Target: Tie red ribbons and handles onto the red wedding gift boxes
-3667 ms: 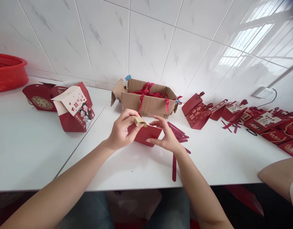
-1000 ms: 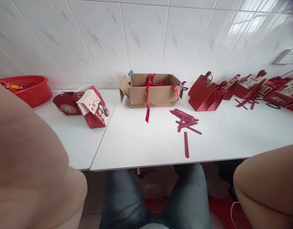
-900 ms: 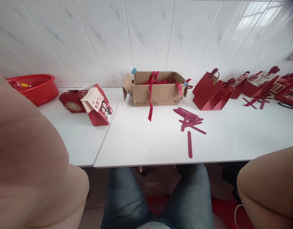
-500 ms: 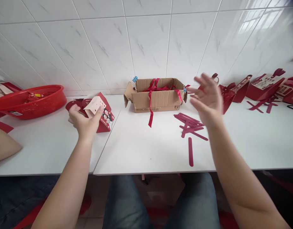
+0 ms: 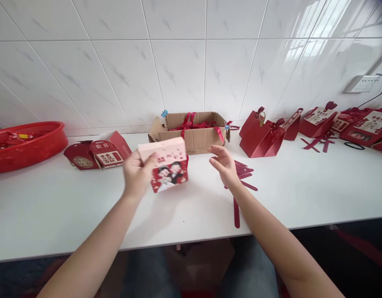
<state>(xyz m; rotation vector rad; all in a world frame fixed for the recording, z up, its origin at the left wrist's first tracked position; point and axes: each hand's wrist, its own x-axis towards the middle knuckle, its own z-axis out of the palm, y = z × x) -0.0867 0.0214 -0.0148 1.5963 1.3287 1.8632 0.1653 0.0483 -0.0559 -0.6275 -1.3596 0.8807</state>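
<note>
My left hand point(image 5: 137, 174) grips a red and pale pink gift box point(image 5: 168, 165) printed with a cartoon couple, held above the table in front of me. To its right, my right hand point(image 5: 224, 165) hangs in the air with nothing in it, fingers apart and curved toward the box. Beneath and beside the right wrist lie several dark red strap strips point(image 5: 236, 213). Behind the held box stands a cardboard box point(image 5: 199, 145) with red ribbon point(image 5: 218, 133) inside and over its edge.
Two red gift boxes point(image 5: 108, 155) sit at the left, beyond them a red plastic basin point(image 5: 54, 142). Finished-looking red boxes with handles point(image 5: 261, 136) line the back right, near more strips point(image 5: 318, 142). A tiled wall point(image 5: 178, 74) bounds the table's back.
My left hand has lifted a gift box from the left and carried it to the middle. My right hand has come down and inward. The view has shifted.
</note>
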